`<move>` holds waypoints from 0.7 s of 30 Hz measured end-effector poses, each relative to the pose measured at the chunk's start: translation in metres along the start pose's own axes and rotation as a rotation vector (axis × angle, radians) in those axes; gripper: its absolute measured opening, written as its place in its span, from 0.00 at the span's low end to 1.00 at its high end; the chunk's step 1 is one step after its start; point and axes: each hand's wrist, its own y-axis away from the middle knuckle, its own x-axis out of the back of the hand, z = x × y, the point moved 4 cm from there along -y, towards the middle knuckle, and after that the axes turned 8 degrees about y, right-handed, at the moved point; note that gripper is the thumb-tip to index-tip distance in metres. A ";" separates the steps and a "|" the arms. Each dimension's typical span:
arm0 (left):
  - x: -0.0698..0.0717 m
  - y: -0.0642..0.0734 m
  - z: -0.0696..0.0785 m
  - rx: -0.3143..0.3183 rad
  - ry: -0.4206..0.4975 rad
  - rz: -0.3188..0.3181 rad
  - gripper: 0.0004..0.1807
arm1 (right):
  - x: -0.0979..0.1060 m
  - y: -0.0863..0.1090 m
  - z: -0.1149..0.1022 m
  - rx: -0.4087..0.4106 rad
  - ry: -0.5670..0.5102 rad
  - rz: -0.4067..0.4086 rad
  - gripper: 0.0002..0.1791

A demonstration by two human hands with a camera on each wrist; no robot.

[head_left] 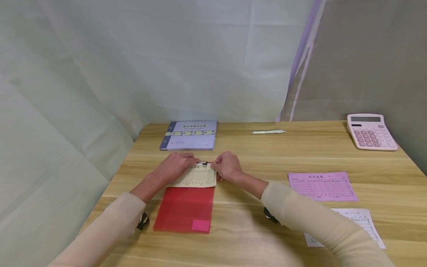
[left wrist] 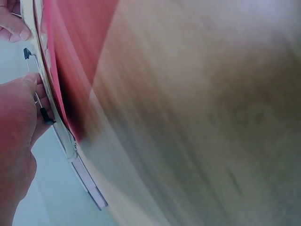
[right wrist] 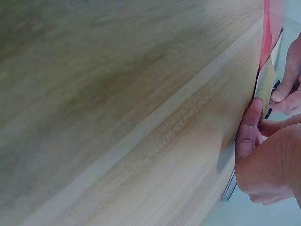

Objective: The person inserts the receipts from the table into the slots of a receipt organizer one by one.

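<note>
Left hand [head_left: 175, 166]: we pinch clip [head_left: 204, 163] by its wire | right hand [head_left: 229, 166]: we pinch cream form [head_left: 197, 178] near its upper-right corner | clip: between hands, along form's top edge, long axis sideways

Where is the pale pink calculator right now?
In the head view, the calculator sits at the far right corner of the wooden table, beyond the purple paper form, right of the slim white pen.

The blue book [head_left: 189, 138] carries a cover title in Chinese characters, apparently 银行存款日记账; its smaller lines are too small to read. Printed headings on the cream slips [head_left: 197, 177], purple slip [head_left: 323, 187] and white slip [head_left: 361, 219] are illegible, as are the calculator [head_left: 372, 132] keys.
</note>
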 end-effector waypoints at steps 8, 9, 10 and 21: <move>-0.002 0.003 0.001 -0.031 -0.006 0.024 0.17 | -0.002 0.000 -0.001 0.002 0.021 0.033 0.09; -0.002 0.003 0.002 -0.032 -0.007 0.023 0.18 | -0.002 0.000 -0.001 0.000 0.023 0.034 0.09; -0.002 0.003 0.002 -0.031 -0.010 0.022 0.18 | -0.002 0.000 -0.001 0.001 0.026 0.035 0.09; -0.004 0.005 0.005 -0.016 -0.042 -0.006 0.20 | -0.003 -0.002 -0.001 -0.019 0.025 0.030 0.10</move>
